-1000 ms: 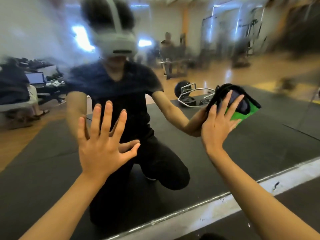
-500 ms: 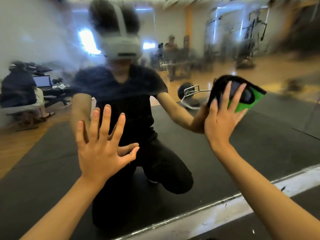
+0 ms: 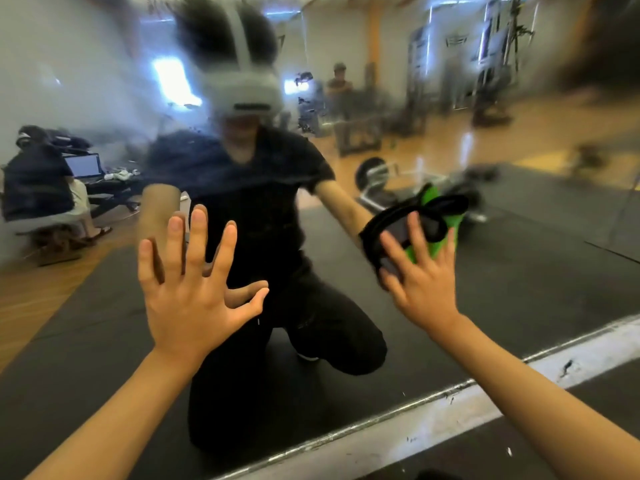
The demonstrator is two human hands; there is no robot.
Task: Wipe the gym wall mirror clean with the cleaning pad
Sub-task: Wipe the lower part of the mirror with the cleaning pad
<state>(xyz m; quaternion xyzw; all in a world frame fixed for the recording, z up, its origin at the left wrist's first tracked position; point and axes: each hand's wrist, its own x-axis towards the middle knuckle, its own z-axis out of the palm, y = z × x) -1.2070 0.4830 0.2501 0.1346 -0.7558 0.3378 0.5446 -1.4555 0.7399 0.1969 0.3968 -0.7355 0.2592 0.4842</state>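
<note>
Head view, gym wall mirror [image 3: 519,271]: large pane filling the wall down to a scuffed white sill [image 3: 450,420], hazy smears across its upper part; wiping well means flat, even pressure in overlapping passes up into that haze. Left hand [image 3: 188,299]: fingers spread straight, palm braced on the glass, holding nothing. Right hand [image 3: 420,285]: fingers splayed, pressing the green-and-black cleaning pad [image 3: 433,225] flat against the mirror.

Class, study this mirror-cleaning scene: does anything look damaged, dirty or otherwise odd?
Yes. The mirror is hazy and smeared across its upper part, blurring reflections there. The white strip below its bottom edge looks scuffed, with dark chips.
</note>
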